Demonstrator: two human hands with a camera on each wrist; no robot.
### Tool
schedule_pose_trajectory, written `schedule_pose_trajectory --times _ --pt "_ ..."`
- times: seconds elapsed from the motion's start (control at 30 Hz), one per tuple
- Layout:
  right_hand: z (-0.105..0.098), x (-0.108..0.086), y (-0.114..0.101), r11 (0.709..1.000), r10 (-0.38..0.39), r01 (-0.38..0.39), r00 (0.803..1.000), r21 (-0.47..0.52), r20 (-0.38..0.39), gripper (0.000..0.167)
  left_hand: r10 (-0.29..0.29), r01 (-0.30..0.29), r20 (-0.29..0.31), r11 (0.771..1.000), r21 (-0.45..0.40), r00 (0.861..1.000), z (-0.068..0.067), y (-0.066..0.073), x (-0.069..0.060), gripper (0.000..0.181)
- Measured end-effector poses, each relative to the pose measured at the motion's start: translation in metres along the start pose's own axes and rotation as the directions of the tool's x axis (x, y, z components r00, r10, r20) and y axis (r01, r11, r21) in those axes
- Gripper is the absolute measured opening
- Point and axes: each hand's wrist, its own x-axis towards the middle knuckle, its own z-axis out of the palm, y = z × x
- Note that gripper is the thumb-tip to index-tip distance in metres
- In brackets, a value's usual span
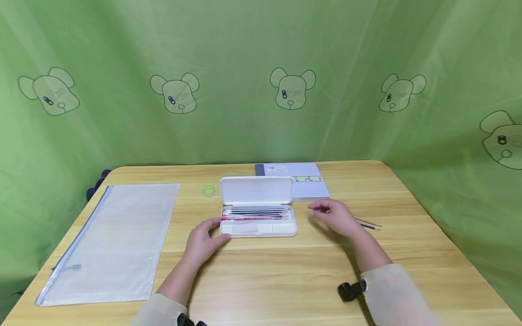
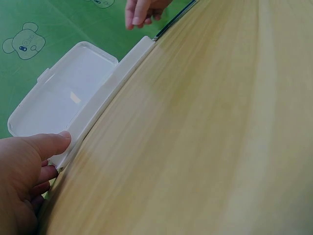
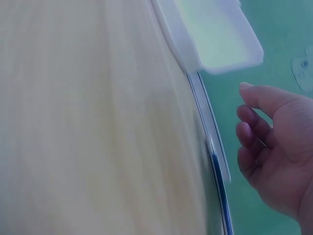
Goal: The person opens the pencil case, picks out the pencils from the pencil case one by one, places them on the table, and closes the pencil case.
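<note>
currently holding both hands well apart, gripping the left end of the open white case (image 1: 265, 228) between thumb and fingers of the left hand (image 1: 201, 243), hovering just past its right end with the right hand (image 1: 336, 217), loosely curled and empty, near two slim sticks (image 1: 369, 221); having the case lying on the wooden table (image 1: 285, 280) before a notebook (image 1: 307, 189), pencils (image 1: 261, 212) inside

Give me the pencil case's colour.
The pencil case is white, showing best in the head view.
</note>
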Motion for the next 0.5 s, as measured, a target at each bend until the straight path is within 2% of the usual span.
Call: schedule_pose_trajectory --times 0.27,0.5 --pt "0.025 0.019 -0.019 0.999 -0.045 0.045 0.999 0.012 0.031 0.023 -0.001 0.001 -0.001 1.000 0.001 1.000 0.000 -0.001 0.001 0.054" --pt "0.040 0.031 -0.036 1.000 -0.013 0.012 0.995 0.006 0.094 0.020 0.007 -0.008 -0.005 1.000 -0.011 1.000 0.000 -0.003 0.001 0.055"
